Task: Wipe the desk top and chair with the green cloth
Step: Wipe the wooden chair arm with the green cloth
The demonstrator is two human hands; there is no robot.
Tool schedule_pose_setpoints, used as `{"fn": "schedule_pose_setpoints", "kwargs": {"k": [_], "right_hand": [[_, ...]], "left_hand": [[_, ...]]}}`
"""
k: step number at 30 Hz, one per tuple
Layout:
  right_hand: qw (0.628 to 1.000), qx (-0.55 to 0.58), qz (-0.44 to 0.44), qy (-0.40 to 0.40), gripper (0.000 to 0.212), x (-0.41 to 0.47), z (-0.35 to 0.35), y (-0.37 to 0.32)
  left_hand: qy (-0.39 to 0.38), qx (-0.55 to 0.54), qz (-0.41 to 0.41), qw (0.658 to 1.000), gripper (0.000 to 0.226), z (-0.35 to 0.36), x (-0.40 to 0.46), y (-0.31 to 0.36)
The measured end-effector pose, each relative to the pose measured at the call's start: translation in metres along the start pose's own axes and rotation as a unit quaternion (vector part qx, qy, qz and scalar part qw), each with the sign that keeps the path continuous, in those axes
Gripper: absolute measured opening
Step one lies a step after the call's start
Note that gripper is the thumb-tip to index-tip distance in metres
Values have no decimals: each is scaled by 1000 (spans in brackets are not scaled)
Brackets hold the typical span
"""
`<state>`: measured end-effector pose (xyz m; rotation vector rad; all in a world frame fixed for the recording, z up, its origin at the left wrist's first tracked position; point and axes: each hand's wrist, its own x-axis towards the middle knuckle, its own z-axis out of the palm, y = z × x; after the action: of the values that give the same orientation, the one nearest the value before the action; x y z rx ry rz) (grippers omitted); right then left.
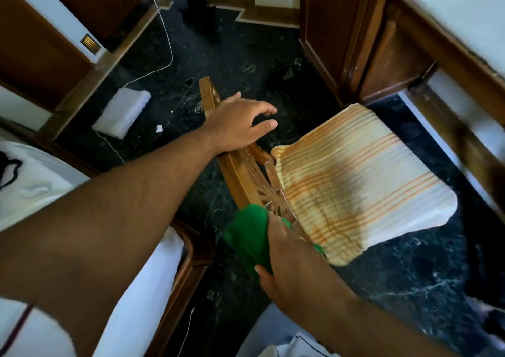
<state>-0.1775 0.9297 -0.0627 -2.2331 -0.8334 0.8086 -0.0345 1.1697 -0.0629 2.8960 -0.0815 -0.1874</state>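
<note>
Chair (273, 181) seen from above, its wooden top rail (235, 165) running as the long axis from upper left, far from the body, down to lower right, close to the body. Striped seat cushion (355, 181) lies to the right of the rail, over dark marble floor (246, 50).

Green cloth (247, 233) is found at the near end of the rail, bunched and pressed against the carved backrest (276, 198). It is held by the right hand (289, 263), fingers curled round the cloth, thumb on its near edge. Grip reads as closed on the cloth; the fingertips are partly hidden behind it.

Left hand (240, 124) is laid on the far part of the rail, palm down, fingers spread and loosely bent past the rail over the floor. Nothing is held in it; the rail appears to be steadied only.

The two hands are well apart, with an uncovered stretch of rail between them. The right hand is the nearer to the cloth's work area; the unwiped length is judged to lie away from the body, toward the left hand.

Next stroke, as judged: along the rail's axis, up and away. The left hand would likely have to be shifted.

A desk edge (426, 55) is glimpsed upper right, blurred; the state of the tabletop cannot be told.
</note>
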Motion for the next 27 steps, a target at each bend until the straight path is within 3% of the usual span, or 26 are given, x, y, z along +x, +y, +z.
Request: {"fn": "schedule_pose_setpoints", "kwargs": {"k": [3,7,10,13,18,21,27], "right_hand": [[999,-29,11,-26,84,-17,2,7],[998,-46,10,41,48,19,-4,-17],[995,-53,39,78,36,67,-6,-40],[997,-50,43,46,41,93,-13,-43],[998,4,54,29,80,28,-3,-23],[990,15,131,51,76,-26,7,-16],[964,-108,226,92,61,-54,21,-27]], "left_hand": [[17,-3,1,1000,46,3,0,0],[51,-9,20,998,39,5,1,-1],[55,-11,40,998,38,6,2,-4],[57,-2,44,997,40,5,3,-6],[96,-46,73,992,41,5,1,-4],[108,-70,69,989,43,5,-2,-8],[79,-54,88,991,42,6,-1,-8]]}}
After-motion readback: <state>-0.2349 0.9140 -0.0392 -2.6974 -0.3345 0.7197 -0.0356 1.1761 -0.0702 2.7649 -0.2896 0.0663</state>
